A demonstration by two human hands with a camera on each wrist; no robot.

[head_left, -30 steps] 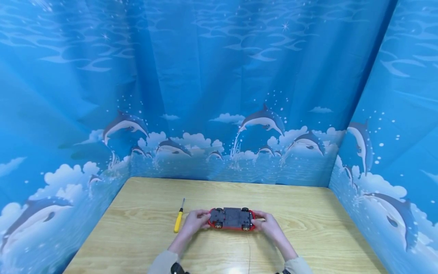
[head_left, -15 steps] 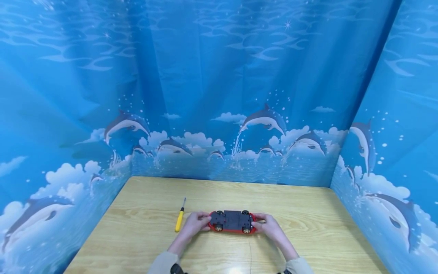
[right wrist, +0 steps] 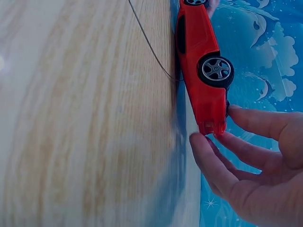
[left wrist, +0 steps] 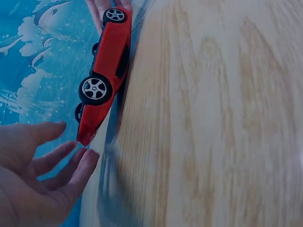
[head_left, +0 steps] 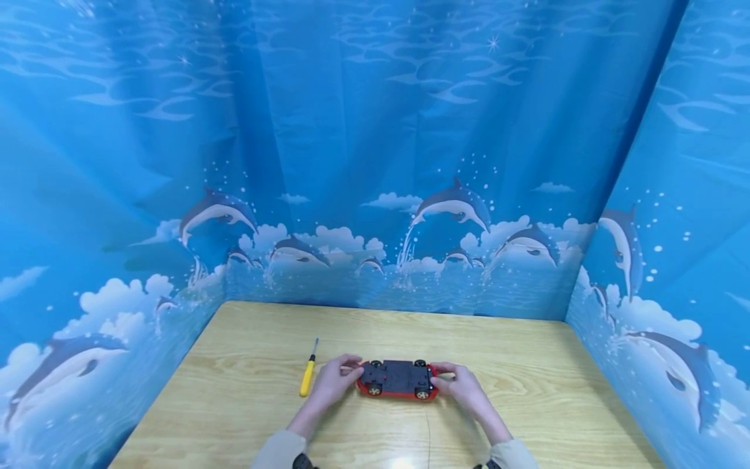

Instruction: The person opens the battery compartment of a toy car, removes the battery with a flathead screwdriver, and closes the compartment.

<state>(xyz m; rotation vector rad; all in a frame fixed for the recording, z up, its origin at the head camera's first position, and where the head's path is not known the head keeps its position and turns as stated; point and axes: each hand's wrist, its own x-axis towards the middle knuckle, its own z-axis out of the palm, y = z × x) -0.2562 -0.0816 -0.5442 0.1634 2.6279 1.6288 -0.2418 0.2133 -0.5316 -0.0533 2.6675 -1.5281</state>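
A red toy car (head_left: 400, 378) lies upside down on the table, its black underside and wheels facing up. At its left end is my left hand (head_left: 332, 383). In the left wrist view that hand (left wrist: 42, 175) has its fingers spread loosely right by the tip of the car (left wrist: 102, 80), with the thumb apart from it. My right hand (head_left: 463, 387) holds the other end. The right wrist view has the thumb on the underside edge and the fingers of this hand (right wrist: 255, 175) at the end of the car (right wrist: 201, 61).
A yellow-handled screwdriver (head_left: 307, 374) lies left of the left hand on the wooden table (head_left: 556, 404). A thin dark wire-like line (head_left: 428, 430) runs from near the car toward the front. Blue dolphin-print curtains (head_left: 351, 130) enclose the back and sides.
The left fingers have loosened and spread at the car's left end. The car was lowered slightly toward me at first, then stays put. The right hand keeps its hold.
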